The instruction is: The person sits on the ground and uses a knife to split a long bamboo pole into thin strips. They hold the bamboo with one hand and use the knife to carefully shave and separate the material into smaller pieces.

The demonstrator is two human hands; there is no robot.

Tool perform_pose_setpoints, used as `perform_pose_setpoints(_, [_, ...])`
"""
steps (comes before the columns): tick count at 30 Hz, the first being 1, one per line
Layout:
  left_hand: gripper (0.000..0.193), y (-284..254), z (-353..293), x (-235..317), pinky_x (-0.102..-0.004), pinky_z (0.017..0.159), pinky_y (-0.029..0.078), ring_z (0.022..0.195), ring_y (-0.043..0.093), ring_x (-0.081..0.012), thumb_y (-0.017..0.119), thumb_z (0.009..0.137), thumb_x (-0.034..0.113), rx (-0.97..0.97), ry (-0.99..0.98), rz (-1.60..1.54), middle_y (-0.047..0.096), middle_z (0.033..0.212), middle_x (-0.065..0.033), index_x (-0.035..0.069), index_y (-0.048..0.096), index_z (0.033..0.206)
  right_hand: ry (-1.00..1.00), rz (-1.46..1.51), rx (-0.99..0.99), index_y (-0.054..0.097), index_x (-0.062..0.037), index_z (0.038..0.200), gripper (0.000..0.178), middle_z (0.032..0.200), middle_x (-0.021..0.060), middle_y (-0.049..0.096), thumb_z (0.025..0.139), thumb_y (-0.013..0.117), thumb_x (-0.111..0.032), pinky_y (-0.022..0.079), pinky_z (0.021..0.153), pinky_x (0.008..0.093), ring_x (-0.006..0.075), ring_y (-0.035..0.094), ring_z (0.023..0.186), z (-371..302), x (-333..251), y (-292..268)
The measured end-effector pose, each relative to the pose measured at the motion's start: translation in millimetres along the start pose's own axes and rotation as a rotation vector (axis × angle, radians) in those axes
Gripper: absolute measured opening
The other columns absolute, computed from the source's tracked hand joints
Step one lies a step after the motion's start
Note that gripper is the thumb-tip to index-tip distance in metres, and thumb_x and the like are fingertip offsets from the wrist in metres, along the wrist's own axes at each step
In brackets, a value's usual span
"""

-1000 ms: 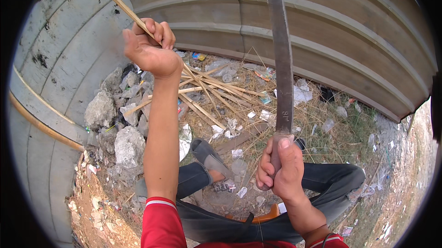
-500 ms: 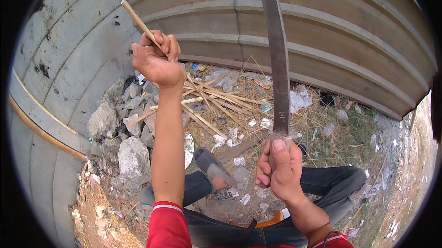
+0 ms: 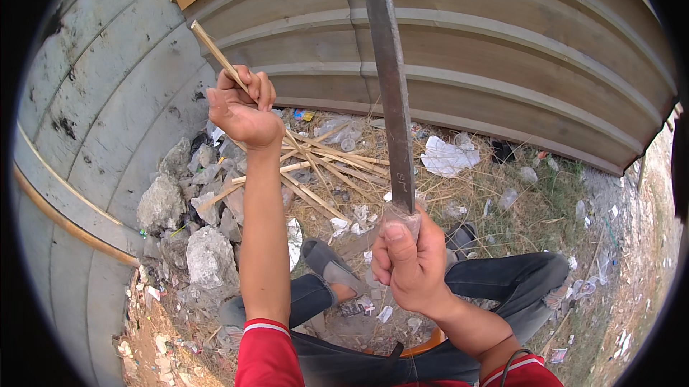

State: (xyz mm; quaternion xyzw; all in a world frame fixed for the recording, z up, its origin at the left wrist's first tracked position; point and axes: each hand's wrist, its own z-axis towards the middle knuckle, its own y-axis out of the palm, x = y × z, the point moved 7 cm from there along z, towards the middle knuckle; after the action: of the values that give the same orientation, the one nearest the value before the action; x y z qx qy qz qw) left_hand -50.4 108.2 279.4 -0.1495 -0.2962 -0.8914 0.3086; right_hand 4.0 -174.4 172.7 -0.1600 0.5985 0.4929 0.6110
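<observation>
Stick (image 3: 215, 48) aslant in the curled left hand (image 3: 249, 115) — apart from the machete (image 3: 393, 100) in the clenched right hand (image 3: 410, 265).

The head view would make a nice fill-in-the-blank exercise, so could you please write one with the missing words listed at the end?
1. The long dark metal blade is held upright by its handle in the person's ____ hand.
2. The thin pale wooden stick in the person's left hand leans with its upper end toward the picture's ____ edge.
3. The person's short sleeves with white-striped cuffs are ____ in colour.
4. In the picture, the grey slip-on shoe lies to the ____ of the rough grey rocks.

Missing words: right; left; red; right.
</observation>
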Motion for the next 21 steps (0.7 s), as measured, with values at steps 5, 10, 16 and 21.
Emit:
perform_pose_setpoints(5, [0.064,1,-3,-9,-0.0264,0.045,0.018,0.044,0.027,-0.0098,0.046,0.094,0.07,-0.021,-0.01,-0.019,0.037,0.06,0.0,0.007,0.052,0.084,0.675,-0.377,-0.182,0.054,0.0,0.096,0.039,0.063,0.0018,0.052,0.106,0.059,-0.037,0.045,0.043,0.0317,0.0135,0.053,0.049,-38,167,-32])
perform_pose_setpoints(10, [0.066,-21,4,9,-0.0266,0.044,0.018,0.044,0.027,-0.0099,0.046,0.093,0.071,-0.046,0.008,-0.073,0.037,0.061,-0.0001,0.006,0.053,0.085,0.722,-0.237,0.048,0.053,-0.0028,0.094,0.037,0.066,0.0026,0.051,0.107,0.058,-0.037,0.045,0.041,0.0316,0.0118,0.051,0.046,-63,181,-61])
perform_pose_setpoints(16, [0.071,-29,10,13,-0.0269,0.045,0.018,0.044,0.027,-0.01,0.047,0.091,0.074,-0.078,-0.061,-0.112,0.037,0.061,0.0001,0.004,0.054,0.084,0.151,0.005,0.022,0.057,0.0004,0.109,0.036,0.064,0.0011,0.055,0.107,0.06,-0.035,0.043,0.046,0.0265,0.0092,0.054,0.05,9,35,-6])
perform_pose_setpoints(21, [0.073,-21,8,9,-0.0272,0.045,0.019,0.044,0.028,-0.0101,0.048,0.091,0.075,-0.195,-0.131,-0.112,0.037,0.061,0.0008,0.002,0.055,0.084,0.118,-0.45,-0.201,0.058,0.0047,0.12,0.047,0.065,0.0047,0.059,0.106,0.058,-0.041,0.044,0.047,0.0276,0.0117,0.055,0.049,-9,97,-1])
